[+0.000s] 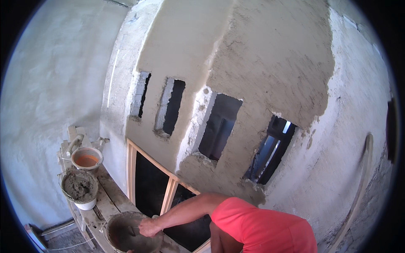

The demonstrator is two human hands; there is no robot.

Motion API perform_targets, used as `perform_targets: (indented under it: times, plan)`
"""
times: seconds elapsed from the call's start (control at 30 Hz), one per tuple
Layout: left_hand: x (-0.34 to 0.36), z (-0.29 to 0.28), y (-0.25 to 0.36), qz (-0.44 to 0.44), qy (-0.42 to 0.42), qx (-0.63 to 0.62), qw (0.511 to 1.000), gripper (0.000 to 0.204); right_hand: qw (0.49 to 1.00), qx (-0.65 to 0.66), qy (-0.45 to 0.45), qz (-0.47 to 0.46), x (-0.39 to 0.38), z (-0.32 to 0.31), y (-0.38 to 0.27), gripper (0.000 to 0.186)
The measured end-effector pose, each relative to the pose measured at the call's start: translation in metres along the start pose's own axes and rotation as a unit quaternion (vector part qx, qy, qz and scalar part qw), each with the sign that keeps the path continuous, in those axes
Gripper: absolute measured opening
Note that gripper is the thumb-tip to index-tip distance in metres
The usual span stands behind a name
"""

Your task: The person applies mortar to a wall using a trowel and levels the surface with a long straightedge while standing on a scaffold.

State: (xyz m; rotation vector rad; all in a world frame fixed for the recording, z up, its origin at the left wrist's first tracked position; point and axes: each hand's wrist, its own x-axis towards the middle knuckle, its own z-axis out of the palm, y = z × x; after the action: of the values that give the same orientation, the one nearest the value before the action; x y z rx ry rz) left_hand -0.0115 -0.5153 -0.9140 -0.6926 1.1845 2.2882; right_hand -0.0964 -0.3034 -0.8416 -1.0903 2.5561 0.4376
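My right arm, in a red sleeve, reaches leftward across the lower part of the head view. My right hand (148,227) is closed around the handle of what looks like a trowel, over a large round bucket (110,231). Wet grey mortar (128,238) lies inside that bucket, and the tool's blade is hard to make out against it. At the lower edge, by the bucket's near rim, only a sliver of skin shows, perhaps my left hand (130,251); its fingers are hidden.
The bucket stands on a plank scaffold (110,202). Farther along are a white bucket of mortar (86,205) and a pail with orange-brown contents (87,160). Ahead rises a partly plastered wall (177,46) with several openings, above a wooden frame (169,194). A long board (356,198) leans at right.
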Motion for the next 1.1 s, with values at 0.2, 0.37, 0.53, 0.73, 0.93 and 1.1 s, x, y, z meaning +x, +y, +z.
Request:
perform_targets:
  times: [0.2,0.37,0.53,0.73,0.93,1.1]
  plan:
    - [-0.015,0.004,0.012,0.019,0.006,0.032,0.999,0.019,0.954,0.245,-0.148,0.083,-0.022,-0.110,-0.031,0.019]
    - [-0.016,0.006,0.012,0.011,0.011,0.030,0.999,0.023,0.989,0.070,0.121,0.051,-0.006,-0.067,0.006,0.015]
    - [0.017,-0.013,-0.004,0.011,0.001,0.024,1.000,0.013,0.993,-0.094,0.057,0.033,0.018,-0.031,-0.007,0.012]
    - [0.036,-0.017,-0.020,0.000,-0.003,-0.047,0.999,0.017,0.967,0.054,-0.248,-0.002,0.034,-0.024,0.007,0.017]
    - [0.025,-0.021,-0.015,0.014,0.006,-0.039,0.999,0.015,0.890,0.348,-0.287,0.070,0.000,-0.094,-0.009,0.023]
    - [0.029,-0.014,-0.019,0.017,0.034,-0.056,0.998,0.018,0.962,0.259,-0.032,0.078,-0.005,-0.096,0.030,0.021]
